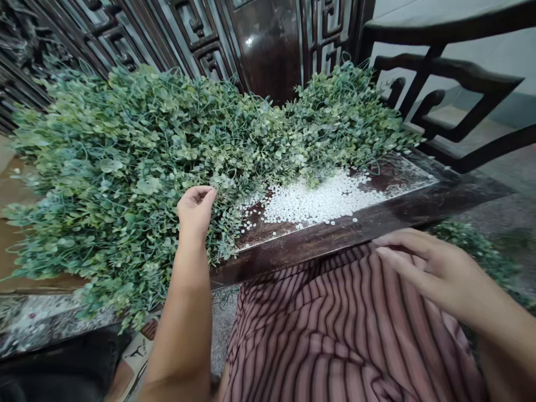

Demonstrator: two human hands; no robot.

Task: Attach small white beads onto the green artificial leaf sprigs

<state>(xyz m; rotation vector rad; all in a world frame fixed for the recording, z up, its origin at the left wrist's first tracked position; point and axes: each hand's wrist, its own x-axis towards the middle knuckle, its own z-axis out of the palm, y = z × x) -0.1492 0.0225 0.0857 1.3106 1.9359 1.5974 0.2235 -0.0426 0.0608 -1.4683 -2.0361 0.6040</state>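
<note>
My left hand (196,211) is closed in a pinch at the near edge of a big heap of green artificial leaf sprigs (167,134). Whatever sits between its fingertips, if anything, is too small to make out. Over the bench's front edge, beside my lap, is my right hand (431,268). Its thumb and forefinger come close together at the tips, and no held thing can be told there. Between the hands, a pile of small white round plastic pieces (318,201) lies spread on the dark wooden bench (288,251), partly against the leaves.
Carved dark wood forms the bench's back (268,44), and an open armrest (452,72) rises on the right. More greenery (473,245) lies low at the right. Brown cardboard (17,245) shows at the left. Another person's shoe (136,354) is at lower left.
</note>
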